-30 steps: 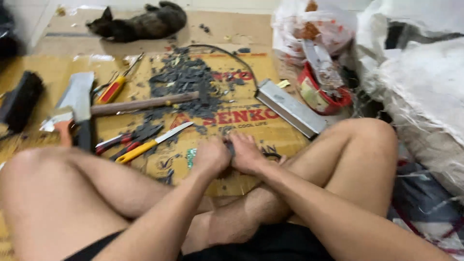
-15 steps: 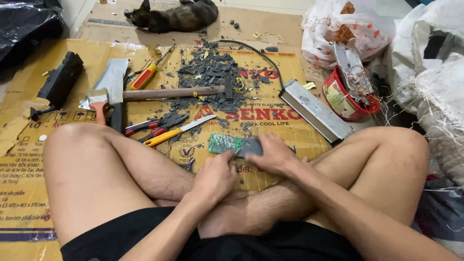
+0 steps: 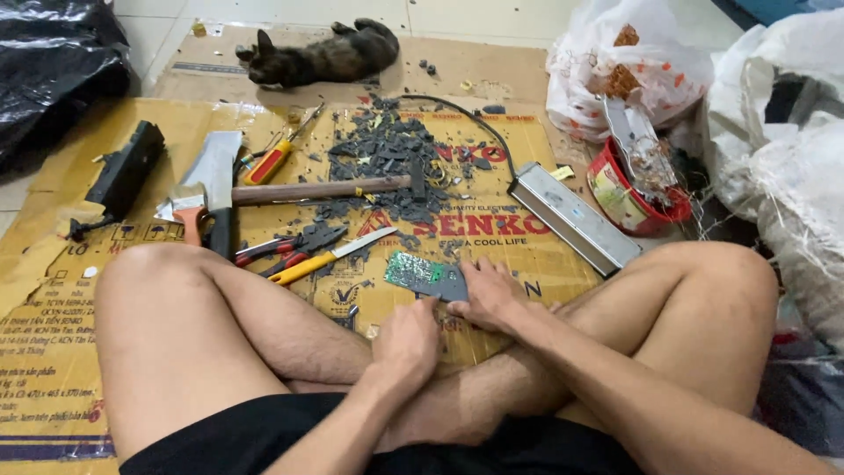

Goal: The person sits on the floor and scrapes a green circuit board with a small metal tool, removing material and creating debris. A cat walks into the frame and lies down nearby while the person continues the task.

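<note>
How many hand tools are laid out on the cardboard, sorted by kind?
Hammer: 1
Cleaver: 1
Screwdriver: 1
Pliers: 1
Yellow-handled knife: 1
Orange-handled scraper: 1
Total: 6

The person sits cross-legged on flattened cardboard (image 3: 105,352) laid over the floor. The right hand (image 3: 492,295) presses flat on a green circuit board (image 3: 420,274) lying on the cardboard; the left hand (image 3: 406,341) rests just beside it, fingers curled, touching the board's near edge. Beyond the board lie a yellow-handled knife (image 3: 330,257) and red-handled pliers (image 3: 286,249), side by side. Farther out, a wooden-handled hammer (image 3: 325,189) lies across a pile of dark fragments (image 3: 387,149). A long grey metal casing (image 3: 576,217) lies at the right, near a red bucket (image 3: 629,198). A cat (image 3: 321,54) lies at the far edge.
</note>
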